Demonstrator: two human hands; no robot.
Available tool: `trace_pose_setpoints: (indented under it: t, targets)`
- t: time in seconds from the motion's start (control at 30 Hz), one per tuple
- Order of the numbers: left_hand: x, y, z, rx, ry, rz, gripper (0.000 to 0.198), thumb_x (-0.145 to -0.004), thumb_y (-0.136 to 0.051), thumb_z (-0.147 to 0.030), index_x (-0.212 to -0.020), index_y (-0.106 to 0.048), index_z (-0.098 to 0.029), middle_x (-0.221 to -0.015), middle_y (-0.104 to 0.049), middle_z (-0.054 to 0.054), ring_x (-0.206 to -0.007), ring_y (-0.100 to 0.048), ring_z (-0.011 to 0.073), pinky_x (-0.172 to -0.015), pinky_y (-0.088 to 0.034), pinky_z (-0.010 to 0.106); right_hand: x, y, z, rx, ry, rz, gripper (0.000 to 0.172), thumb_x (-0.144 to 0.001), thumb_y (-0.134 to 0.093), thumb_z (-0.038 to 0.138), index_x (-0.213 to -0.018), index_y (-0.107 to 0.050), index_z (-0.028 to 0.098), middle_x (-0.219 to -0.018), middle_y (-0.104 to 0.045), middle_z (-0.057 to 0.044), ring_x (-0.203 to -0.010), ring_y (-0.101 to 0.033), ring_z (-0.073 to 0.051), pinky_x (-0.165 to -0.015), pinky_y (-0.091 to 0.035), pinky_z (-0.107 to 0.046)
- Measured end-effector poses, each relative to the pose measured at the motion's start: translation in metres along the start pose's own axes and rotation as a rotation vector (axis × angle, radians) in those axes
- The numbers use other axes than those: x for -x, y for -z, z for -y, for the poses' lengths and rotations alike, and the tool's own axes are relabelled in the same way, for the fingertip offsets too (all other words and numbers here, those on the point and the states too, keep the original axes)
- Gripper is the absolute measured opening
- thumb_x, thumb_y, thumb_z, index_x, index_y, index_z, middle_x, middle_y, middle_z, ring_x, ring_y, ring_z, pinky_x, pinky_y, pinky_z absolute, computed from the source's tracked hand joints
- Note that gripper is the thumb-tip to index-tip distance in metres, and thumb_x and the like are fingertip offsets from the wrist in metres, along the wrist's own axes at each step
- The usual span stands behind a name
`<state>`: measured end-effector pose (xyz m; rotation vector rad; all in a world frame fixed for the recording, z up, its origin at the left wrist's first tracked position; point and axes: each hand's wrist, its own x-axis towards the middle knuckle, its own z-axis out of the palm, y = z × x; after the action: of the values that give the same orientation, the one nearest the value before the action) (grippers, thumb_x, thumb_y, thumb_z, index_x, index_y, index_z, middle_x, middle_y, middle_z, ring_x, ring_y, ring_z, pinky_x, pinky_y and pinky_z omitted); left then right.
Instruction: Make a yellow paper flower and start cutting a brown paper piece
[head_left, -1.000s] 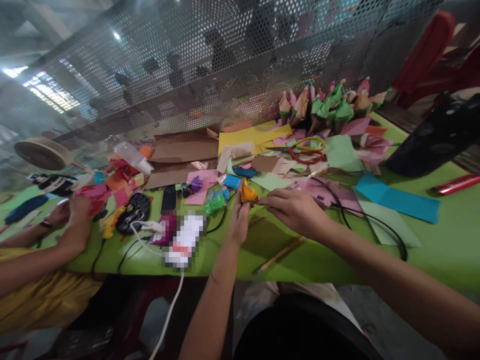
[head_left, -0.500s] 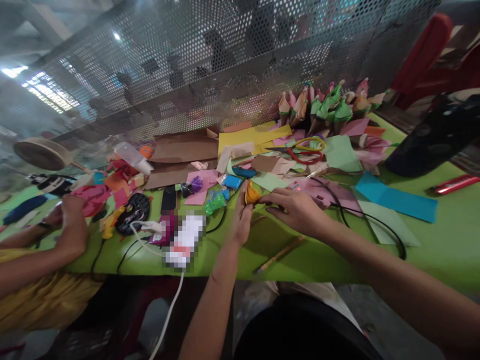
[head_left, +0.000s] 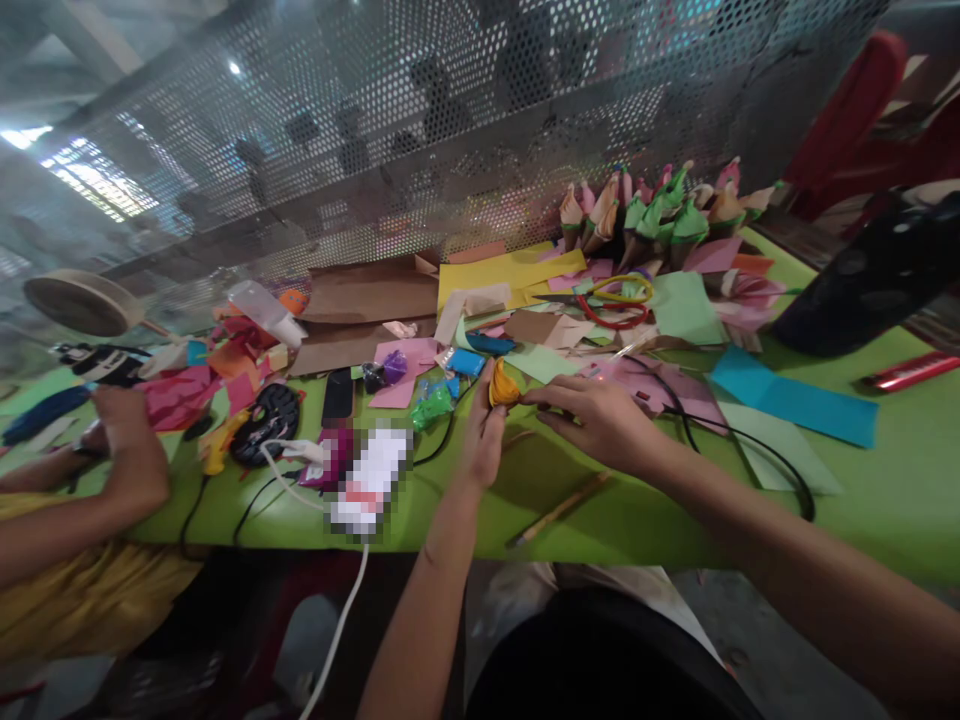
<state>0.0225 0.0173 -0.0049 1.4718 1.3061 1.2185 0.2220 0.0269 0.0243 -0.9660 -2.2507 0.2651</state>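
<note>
A small yellow ridged bundle [head_left: 504, 386], perhaps wound strands or folded petals, sits in the fingers of my left hand [head_left: 484, 440], which is closed round its left side. My right hand [head_left: 606, 418] has its thumb and fingertips pinched together at the bundle's right edge; anything between them is too small to make out. Underneath, on the green table [head_left: 637, 520], lies a thin brown stick [head_left: 559, 508]. Just left of the bundle are a blue packet [head_left: 461, 362] and a crumpled green packet [head_left: 431, 408].
Scissors [head_left: 615, 300] with red and yellow handles lie among paper sheets behind my hands. Paper cones [head_left: 660, 215] stand at the back right, near a dark bottle [head_left: 862, 270]. A phone [head_left: 371, 480], cables and a glue gun [head_left: 217, 445] lie leftward, beside another person's arm [head_left: 127, 470].
My hands stay almost in place, with the yellow bundle shifted very slightly in the fingers. At the left, the other person's hand has moved a little leftward.
</note>
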Motion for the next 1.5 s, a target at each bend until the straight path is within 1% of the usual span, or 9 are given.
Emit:
trace_pose_setpoints:
  t: [0.27, 0.43, 0.57, 0.73, 0.87, 1.17, 1.3, 1.4, 1.5]
  targets:
    - [0.000, 0.001, -0.001, -0.021, -0.026, 0.008, 0.057, -0.094, -0.047, -0.041, -0.149, -0.053, -0.025, -0.152, -0.057, 0.008, -0.141, -0.051, 0.0279, -0.117, -0.042, 0.040, 0.002, 0.003, -0.001, -0.011, -0.016, -0.021, 0.028, -0.096, -0.057, 0.017, -0.115, -0.076, 0.023, -0.098, -0.077, -0.008, -0.084, -0.074, -0.021, -0.069, -0.052, -0.028]
    - [-0.001, 0.001, 0.001, 0.003, -0.028, -0.001, 0.060, -0.093, -0.049, -0.044, -0.150, -0.052, -0.025, -0.154, -0.055, 0.008, -0.145, -0.047, 0.0278, -0.118, -0.041, 0.039, 0.006, 0.016, -0.009, -0.019, -0.056, -0.058, 0.022, -0.096, -0.058, 0.020, -0.106, -0.077, 0.023, -0.098, -0.077, -0.008, -0.086, -0.073, -0.021, -0.073, -0.054, -0.029]
    - [-0.002, 0.001, 0.002, 0.032, -0.064, 0.021, 0.060, -0.093, -0.049, -0.045, -0.150, -0.052, -0.024, -0.157, -0.053, 0.008, -0.147, -0.045, 0.0285, -0.120, -0.040, 0.041, 0.012, 0.030, -0.024, 0.114, -0.145, -0.101, 0.021, -0.095, -0.056, 0.022, -0.097, -0.078, 0.024, -0.104, -0.078, -0.008, -0.090, -0.073, -0.023, -0.074, -0.054, -0.032]
    - [-0.002, 0.001, 0.004, 0.057, -0.082, 0.012, 0.058, -0.095, -0.049, -0.043, -0.150, -0.052, -0.026, -0.158, -0.052, 0.007, -0.146, -0.047, 0.0280, -0.119, -0.041, 0.041, 0.031, 0.040, -0.043, 0.338, -0.321, -0.105, 0.020, -0.095, -0.059, 0.030, -0.103, -0.076, 0.024, -0.102, -0.076, -0.009, -0.092, -0.072, -0.025, -0.069, -0.050, -0.032]
    - [-0.001, 0.002, 0.004, 0.054, -0.069, -0.005, 0.057, -0.093, -0.051, -0.044, -0.147, -0.056, -0.026, -0.157, -0.052, 0.008, -0.142, -0.050, 0.0291, -0.119, -0.040, 0.043, 0.042, 0.038, -0.052, 0.416, -0.458, -0.050, 0.023, -0.094, -0.061, 0.041, -0.101, -0.071, 0.021, -0.096, -0.076, -0.010, -0.083, -0.071, -0.026, -0.060, -0.045, -0.031]
    - [-0.003, 0.001, 0.003, 0.097, -0.077, -0.009, 0.057, -0.093, -0.052, -0.046, -0.146, -0.057, -0.024, -0.150, -0.058, 0.010, -0.138, -0.054, 0.0298, -0.119, -0.040, 0.043, 0.034, 0.039, -0.061, 0.375, -0.690, 0.205, 0.027, -0.075, -0.071, 0.032, -0.099, -0.066, 0.020, -0.098, -0.077, -0.011, -0.086, -0.071, -0.029, -0.058, -0.040, -0.029]
    - [-0.005, 0.001, 0.007, 0.090, -0.120, 0.015, 0.060, -0.094, -0.049, -0.046, -0.149, -0.053, -0.022, -0.150, -0.057, 0.011, -0.139, -0.053, 0.0298, -0.122, -0.037, 0.043, 0.034, 0.038, -0.064, 0.265, -0.707, 0.067, 0.021, -0.072, -0.067, 0.028, -0.092, -0.064, 0.021, -0.092, -0.075, -0.010, -0.081, -0.068, -0.027, -0.062, -0.041, -0.030]
    - [-0.007, 0.001, 0.011, 0.095, -0.153, 0.032, 0.060, -0.095, -0.047, -0.043, -0.152, -0.049, -0.025, -0.154, -0.054, 0.009, -0.142, -0.051, 0.0298, -0.123, -0.036, 0.046, 0.036, 0.039, -0.058, 0.076, -0.681, -0.141, 0.021, -0.069, -0.067, 0.027, -0.090, -0.061, 0.023, -0.086, -0.072, -0.005, -0.075, -0.064, -0.023, -0.065, -0.044, -0.031]
    - [-0.008, 0.002, 0.013, 0.091, -0.173, 0.046, 0.060, -0.096, -0.046, -0.043, -0.154, -0.046, -0.028, -0.155, -0.054, 0.007, -0.143, -0.050, 0.0293, -0.122, -0.037, 0.046, 0.034, 0.044, -0.045, -0.164, -0.592, -0.394, 0.033, -0.067, -0.072, 0.029, -0.097, -0.060, 0.024, -0.093, -0.071, -0.004, -0.083, -0.065, -0.023, -0.073, -0.048, -0.033]
